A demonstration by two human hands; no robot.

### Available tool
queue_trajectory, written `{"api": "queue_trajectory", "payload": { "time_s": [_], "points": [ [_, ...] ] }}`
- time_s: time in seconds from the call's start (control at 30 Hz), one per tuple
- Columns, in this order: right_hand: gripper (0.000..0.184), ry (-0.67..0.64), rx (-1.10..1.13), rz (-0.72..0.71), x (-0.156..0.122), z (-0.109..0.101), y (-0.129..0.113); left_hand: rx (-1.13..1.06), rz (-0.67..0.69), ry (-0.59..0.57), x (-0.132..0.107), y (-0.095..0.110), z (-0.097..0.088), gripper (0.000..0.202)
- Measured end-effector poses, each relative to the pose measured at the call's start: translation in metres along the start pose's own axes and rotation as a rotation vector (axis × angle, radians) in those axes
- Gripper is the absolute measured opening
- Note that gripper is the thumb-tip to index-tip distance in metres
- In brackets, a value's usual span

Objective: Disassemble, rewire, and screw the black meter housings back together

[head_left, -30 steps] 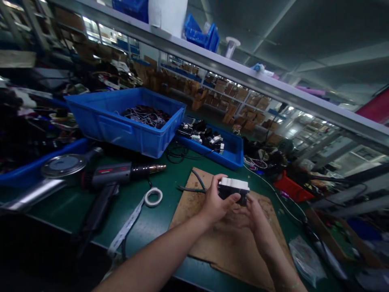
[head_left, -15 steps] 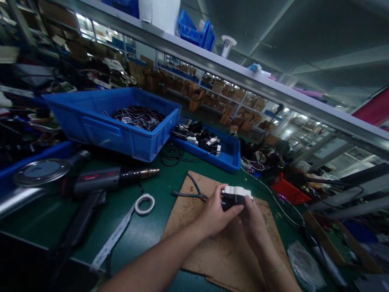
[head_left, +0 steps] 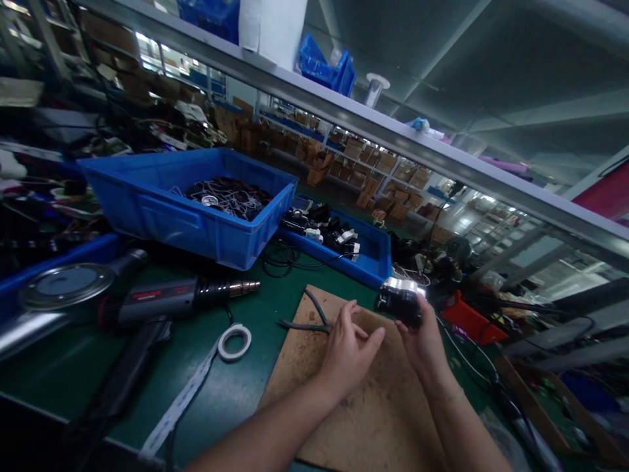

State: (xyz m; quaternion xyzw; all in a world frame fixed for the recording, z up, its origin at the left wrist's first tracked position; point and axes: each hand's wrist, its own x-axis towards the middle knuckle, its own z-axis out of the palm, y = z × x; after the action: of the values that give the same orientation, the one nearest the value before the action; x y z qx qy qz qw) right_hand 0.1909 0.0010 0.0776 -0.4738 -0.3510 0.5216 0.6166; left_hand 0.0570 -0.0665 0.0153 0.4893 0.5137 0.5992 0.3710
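Note:
My right hand (head_left: 425,341) grips a black and white device (head_left: 400,301), its white side up, lifted above the far right corner of a brown board (head_left: 378,400). What kind of device it is I cannot make out. My left hand (head_left: 351,347) is over the board with its fingers apart and nothing in them. Just left of that hand lies a pair of pliers (head_left: 314,318) with dark green handles, its head hidden behind the fingers.
A heat gun (head_left: 162,298) and a roll of white tape (head_left: 234,342) lie left on the green table. Behind stand a large blue bin (head_left: 196,223) of wires and a blue tray (head_left: 378,252) with similar black and white devices. A shelf edge (head_left: 373,124) crosses overhead.
My left hand has let go of the device and opened. My right hand has carried the device up and to the right, away from the left hand.

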Motion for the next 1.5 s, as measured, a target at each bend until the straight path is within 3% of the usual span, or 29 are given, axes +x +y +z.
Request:
{"api": "queue_trajectory", "payload": {
  "time_s": [0.33, 0.7, 0.93, 1.13, 1.5],
  "points": [
    [0.035, -0.164, -0.047, -0.121, -0.045, 0.026, -0.023, -0.027, 0.024, 0.022, -0.004, 0.003, 0.002, 0.050],
    [0.052, -0.283, -0.178, -0.162, -0.078, 0.018, -0.034, -0.124, 0.071, -0.054, -0.004, 0.008, -0.004, 0.049],
    [0.049, -0.314, -0.214, -0.244, -0.087, 0.012, -0.036, -0.149, 0.070, -0.087, -0.005, 0.008, -0.006, 0.058],
    [0.063, -0.322, -0.332, -0.330, -0.091, 0.008, -0.037, -0.129, 0.056, -0.087, -0.005, 0.007, -0.006, 0.062],
    [0.060, -0.287, -0.407, -0.426, -0.098, 0.001, -0.040, -0.208, 0.054, -0.035, -0.004, 0.005, -0.002, 0.060]
  ]
}}
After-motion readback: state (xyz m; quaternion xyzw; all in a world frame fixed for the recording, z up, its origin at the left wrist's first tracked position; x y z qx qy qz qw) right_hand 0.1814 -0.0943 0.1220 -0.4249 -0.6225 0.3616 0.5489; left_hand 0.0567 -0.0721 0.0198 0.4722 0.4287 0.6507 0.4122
